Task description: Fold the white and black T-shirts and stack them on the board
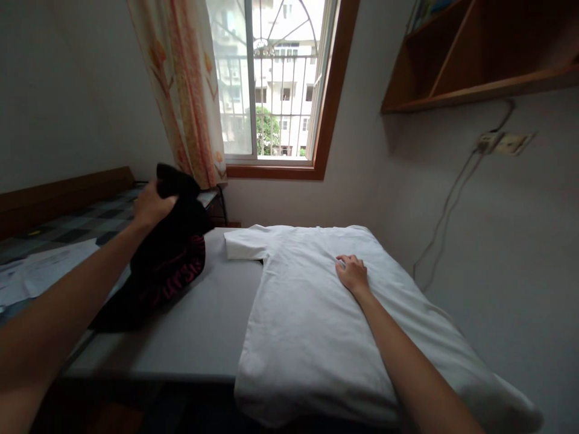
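Note:
A white short-sleeved shirt (307, 313) lies spread over the right part of the pale table (212, 325), its hem hanging past the near edge. On the shirt's upper right rests my right hand (353, 273), fingers slightly bent and apart, holding nothing. My left hand (152, 204) is raised at the left, closed round a bunched black garment (176, 241) with pink lettering. The garment hangs down from the hand, and its lower end reaches the left of the table. Part of it is hidden behind my left forearm.
Left of the table is a bed with a checked sheet (97, 211) and a wooden headboard (67, 190). Papers (40, 271) lie there. A window (271, 90) with a flowered curtain (185, 90) is ahead. A wooden shelf (479, 84) and a socket (506, 143) with cables are at right.

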Motion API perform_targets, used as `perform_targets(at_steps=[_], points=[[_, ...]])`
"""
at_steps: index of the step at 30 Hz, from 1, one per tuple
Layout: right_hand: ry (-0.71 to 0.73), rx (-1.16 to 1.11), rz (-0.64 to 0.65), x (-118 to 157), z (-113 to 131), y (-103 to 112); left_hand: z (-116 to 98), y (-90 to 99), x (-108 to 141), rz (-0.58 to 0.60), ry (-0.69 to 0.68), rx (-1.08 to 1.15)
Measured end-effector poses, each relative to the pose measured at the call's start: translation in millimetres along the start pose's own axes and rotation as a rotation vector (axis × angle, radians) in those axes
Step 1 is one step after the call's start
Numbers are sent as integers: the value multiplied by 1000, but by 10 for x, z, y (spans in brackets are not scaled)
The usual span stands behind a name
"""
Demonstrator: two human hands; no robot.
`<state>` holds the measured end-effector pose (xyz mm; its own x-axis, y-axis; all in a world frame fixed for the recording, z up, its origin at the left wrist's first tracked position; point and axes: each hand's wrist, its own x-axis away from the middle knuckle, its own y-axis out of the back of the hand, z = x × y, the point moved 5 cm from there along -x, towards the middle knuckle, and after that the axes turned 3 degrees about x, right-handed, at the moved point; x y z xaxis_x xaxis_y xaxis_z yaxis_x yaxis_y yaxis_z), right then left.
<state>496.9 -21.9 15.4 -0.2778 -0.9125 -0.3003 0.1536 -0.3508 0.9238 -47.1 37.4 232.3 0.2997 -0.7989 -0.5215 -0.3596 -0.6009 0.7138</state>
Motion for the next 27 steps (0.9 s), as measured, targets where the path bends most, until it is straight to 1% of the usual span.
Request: perform_targets(at_steps=[1, 2, 3, 4, 5, 7, 8, 9, 10, 11, 12, 14, 15, 16, 17, 19, 21, 23, 25, 26, 27], points=[[-2, -3, 0, 0, -1, -2, -229, 182, -47, -123, -1, 56], [-6, -12, 1, -6, -5, -1, -490, 329, -78, -207, -42, 124], [-13, -33, 2, -19, -10, 7, -781, 440, -94, -258, -137, 181], [-21, -72, 3, -38, -12, 24, -1051, 527, -94, -308, -203, 225], [-23, -134, 7, -64, -5, 54, -1287, 590, -81, -360, -234, 260], [-29, -341, 29, -122, 37, 156, -1731, 604, -17, -363, -374, 322], [-37, -485, 53, -147, 72, 222, -1925, 541, 29, -277, -464, 357], [-50, -641, 92, -164, 115, 288, -2088, 432, 86, -135, -541, 378], [-64, -789, 141, -170, 161, 351, -2203, 289, 156, 34, -581, 389], [-75, -910, 192, -165, 207, 408, -2277, 117, 245, 231, -597, 391], [-80, -993, 233, -152, 242, 457, -2309, -71, 355, 434, -593, 386], [-79, -1037, 285, -103, 254, 499, -2277, -443, 632, 821, -581, 371], [-91, -1023, 301, -72, 221, 484, -2228, -604, 777, 966, -589, 366], [-119, -1005, 307, -38, 162, 448, -2166, -747, 910, 1068, -607, 362], [-156, -995, 306, -4, 86, 397, -2092, -874, 1014, 1105, -628, 352], [-224, -1001, 282, 57, -80, 287, -1907, -1108, 1141, 1052, -622, 296], [-243, -1008, 239, 94, -208, 213, -1726, -1315, 1238, 996, -621, 255], [-219, -968, 216, 107, -269, 189, -1563, -1508, 1358, 1044, -634, 196], [-178, -877, 203, 105, -283, 214, -1431, -1643, 1467, 1088, -638, 130], [-158, -815, 190, 101, -286, 243, -1391, -1672, 1508, 1065, -652, 110], [-145, -742, 171, 97, -293, 281, -1375, -1669, 1543, 1002, -690, 110]])
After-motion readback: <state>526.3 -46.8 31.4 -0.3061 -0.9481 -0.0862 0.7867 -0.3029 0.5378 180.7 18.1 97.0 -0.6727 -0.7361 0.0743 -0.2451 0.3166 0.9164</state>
